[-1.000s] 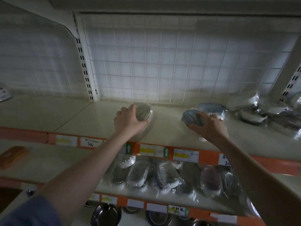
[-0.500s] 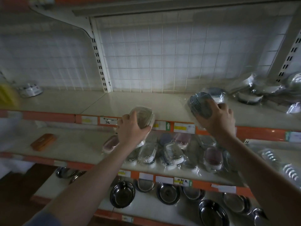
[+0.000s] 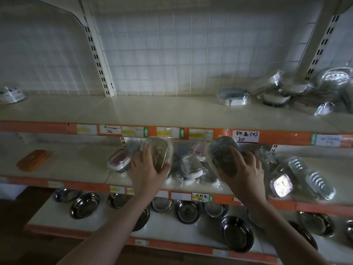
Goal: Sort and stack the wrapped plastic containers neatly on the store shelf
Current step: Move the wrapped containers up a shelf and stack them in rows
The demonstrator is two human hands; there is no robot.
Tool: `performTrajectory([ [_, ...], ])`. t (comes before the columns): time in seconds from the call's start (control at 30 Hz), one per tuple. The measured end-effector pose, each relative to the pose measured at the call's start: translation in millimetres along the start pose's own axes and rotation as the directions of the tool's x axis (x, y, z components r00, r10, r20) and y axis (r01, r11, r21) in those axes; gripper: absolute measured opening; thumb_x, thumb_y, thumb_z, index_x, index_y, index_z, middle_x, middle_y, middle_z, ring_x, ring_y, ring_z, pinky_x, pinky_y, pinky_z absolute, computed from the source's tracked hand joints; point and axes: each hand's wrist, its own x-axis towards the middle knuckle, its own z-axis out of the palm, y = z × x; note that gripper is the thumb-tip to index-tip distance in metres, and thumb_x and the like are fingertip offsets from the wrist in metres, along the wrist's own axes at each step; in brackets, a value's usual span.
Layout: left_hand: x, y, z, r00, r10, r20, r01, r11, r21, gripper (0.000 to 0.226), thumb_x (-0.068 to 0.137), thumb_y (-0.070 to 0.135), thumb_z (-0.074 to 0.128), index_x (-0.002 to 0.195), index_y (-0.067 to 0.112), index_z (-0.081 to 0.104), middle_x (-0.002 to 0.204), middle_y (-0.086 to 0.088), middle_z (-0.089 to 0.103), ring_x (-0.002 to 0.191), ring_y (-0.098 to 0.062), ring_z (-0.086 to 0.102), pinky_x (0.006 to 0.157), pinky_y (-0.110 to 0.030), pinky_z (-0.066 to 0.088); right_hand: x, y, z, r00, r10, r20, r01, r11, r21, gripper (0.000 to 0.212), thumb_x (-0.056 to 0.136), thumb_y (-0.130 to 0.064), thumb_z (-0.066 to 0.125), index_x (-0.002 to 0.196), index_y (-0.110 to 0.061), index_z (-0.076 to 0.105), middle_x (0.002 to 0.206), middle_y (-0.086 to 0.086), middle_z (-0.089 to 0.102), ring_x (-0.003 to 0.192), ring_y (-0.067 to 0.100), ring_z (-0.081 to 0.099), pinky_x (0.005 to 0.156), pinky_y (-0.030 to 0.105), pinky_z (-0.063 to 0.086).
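A: Status of hands?

B: Left hand (image 3: 148,172) wrapped around a clear oval container (image 3: 157,153), thumb at its lower right, fingers up the left side. Right hand (image 3: 245,173) clasping a grey ribbed oval container (image 3: 222,153), fingers spread over its near face. Both held in the air at centre frame, in front of the middle shelf (image 3: 76,165), just below the orange price rail (image 3: 286,137).

A: Long axis?

B: Both tilted, near ends low in the palms, far ends raised toward the upper shelf (image 3: 162,111). Left container leaning up and slightly right; right container leaning up and left.

A: Which hand nearer to a stacking spot?

B: Probably the right: nearest to the lidded metal box (image 3: 232,96) and the loose wrapped wares (image 3: 275,92) at upper right. Left hand nearest to the jumble of wrapped containers (image 3: 188,165) directly behind, on the middle shelf.

A: Open room?

B: Wide bare surface on the upper shelf from centre to left; bare stretch on the middle shelf between the orange box (image 3: 33,159) and the pink-rimmed container (image 3: 119,162).

A: Edges to mind?

B: Price rail lip just above both containers; likely to catch on a straight lift. Slippery film wrap: risk of sliding when stacked.
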Motion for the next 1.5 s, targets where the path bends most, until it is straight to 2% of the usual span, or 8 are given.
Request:
performTrajectory([
  [0.27,-27.2,-28.3,58.7,0.993,-0.027,0.116,0.020,0.998,0.061,0.087,0.069,0.049,0.076,0.141,0.017,0.040,0.130,-0.018,0.048,0.117,-0.039,0.047,0.090,-0.051,0.043,-31.9,36.0,51.6,0.997,-0.070,-0.036,0.070,0.997,0.022,0.082,0.064,-0.036,0.084,0.135,-0.021,0.045,0.123,0.023,0.048,0.104,0.045,0.050,0.080,0.055,0.048],
  [0.43,-9.7,-42.8,98.0,0.981,-0.071,0.182,0.054,0.994,0.098,0.087,0.075,0.053,0.069,0.146,0.021,0.031,0.136,-0.017,0.043,0.124,-0.036,0.040,0.097,-0.048,0.038,-36.6,61.2,97.2,0.997,0.052,0.059,-0.054,0.998,0.043,0.080,0.064,-0.031,0.085,0.133,-0.019,0.046,0.118,0.024,0.051,0.097,0.046,0.052,0.077,0.053,0.048],
  [0.6,17.3,-49.2,144.1,0.969,-0.103,0.225,0.078,0.990,0.116,0.088,0.078,0.058,0.062,0.149,0.025,0.022,0.139,-0.016,0.040,0.125,-0.033,0.038,0.098,-0.043,0.035,-18.3,84.0,147.5,0.977,0.144,0.158,-0.145,0.989,-0.008,0.075,0.068,-0.037,0.081,0.132,-0.014,0.050,0.113,0.022,0.053,0.094,0.045,0.052,0.076,0.052,0.047],
  [0.83,41.2,-60.3,187.4,0.949,-0.108,0.296,0.066,0.987,0.148,0.090,0.078,0.062,0.060,0.149,0.026,0.020,0.144,-0.013,0.036,0.131,-0.032,0.032,0.104,-0.042,0.032,12.9,94.7,192.8,0.924,0.322,0.207,-0.303,0.946,-0.119,0.068,0.079,-0.054,0.063,0.135,-0.022,0.043,0.125,0.017,0.049,0.111,0.040,0.046,0.090,0.049,0.040],
  [1.03,69.8,-68.7,215.7,0.958,-0.076,0.277,0.009,0.972,0.236,0.081,0.078,0.064,0.058,0.144,0.029,0.030,0.139,-0.014,0.039,0.125,-0.033,0.037,0.104,-0.043,0.032,43.1,96.6,226.6,0.908,0.368,0.201,-0.328,0.921,-0.210,0.055,0.083,-0.056,0.054,0.124,-0.019,0.050,0.119,0.019,0.052,0.108,0.040,0.048,0.089,0.044,0.038],
  [1.17,87.0,-67.7,231.1,0.960,-0.025,0.280,-0.061,0.953,0.296,0.077,0.082,0.065,0.052,0.145,0.028,0.026,0.144,-0.012,0.033,0.127,-0.031,0.036,0.101,-0.041,0.031,57.8,96.0,251.0,0.888,0.400,0.225,-0.336,0.901,-0.276,0.053,0.088,-0.058,0.045,0.130,-0.025,0.046,0.123,0.020,0.048,0.111,0.039,0.045,0.094,0.043,0.034],
  [1.33,106.7,-63.0,245.4,0.962,0.008,0.273,-0.104,0.935,0.338,0.078,0.083,0.066,0.048,0.145,0.024,0.025,0.136,-0.012,0.039,0.122,-0.031,0.040,0.097,-0.041,0.035,72.3,96.5,280.5,0.887,0.406,0.221,-0.309,0.876,-0.372,0.054,0.090,-0.057,0.039,0.138,-0.031,0.036,0.126,0.019,0.044,0.112,0.037,0.043,0.094,0.041,0.033],
  [1.5,115.1,-63.1,245.2,0.947,0.000,0.323,-0.116,0.933,0.340,0.083,0.082,0.070,0.045,0.147,0.024,0.021,0.145,-0.014,0.029,0.131,-0.033,0.032,0.103,-0.042,0.031,78.0,102.5,289.0,0.890,0.382,0.248,-0.254,0.869,-0.425,0.059,0.092,-0.060,0.031,0.143,-0.030,0.031,0.141,0.023,0.035,0.127,0.038,0.033,0.106,0.043,0.024],
])
